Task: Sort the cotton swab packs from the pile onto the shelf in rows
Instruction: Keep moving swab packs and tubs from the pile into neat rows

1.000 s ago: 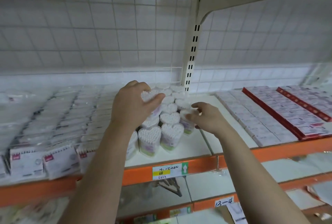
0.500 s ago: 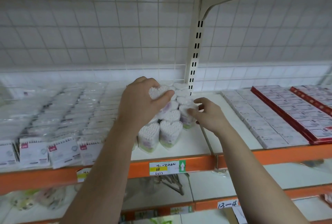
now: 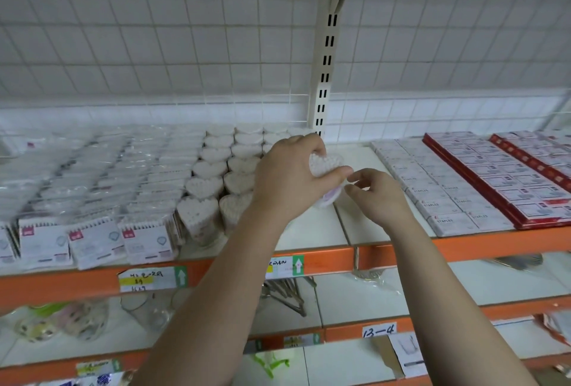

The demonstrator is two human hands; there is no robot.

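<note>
1. Nearest the camera, two bare forearms rise from the bottom edge toward the foot of the slotted upright (image 3: 324, 76). My read: a placing step is in hand, with one pack about to join the rows.
2. Below the upright runs the orange shelf edge (image 3: 401, 249), and a price label (image 3: 151, 280) is stuck on it well to the left.
3. The left hand (image 3: 287, 181) sits just below the upright's foot. Its wrist is bent and its fingers are curled over the top of a heart-shaped cotton swab pack (image 3: 324, 164), thumb stretched along the near side.
4. The pack is tilted and lifted off the white shelf board (image 3: 312, 231), in front of the upright's base.
5. The right hand (image 3: 378, 197) comes in from the upright's right side. Its fingers are loosely curled and the fingertips are at the pack's lower edge. I cannot tell whether they pinch it or only steady it.
6. Left of the upright, rows of heart-shaped packs (image 3: 216, 166) stand upright, touching, running front to back.
7. The next move calls for levelling the pack and setting it down at the front of the row nearest the upright, snug to its neighbours without knocking them.
8. Farther left lie flat swab packets (image 3: 92, 240), and right of the upright are staples boxes (image 3: 445, 200).
9. A white wire grid (image 3: 185, 45) spreads behind the upright.
</note>
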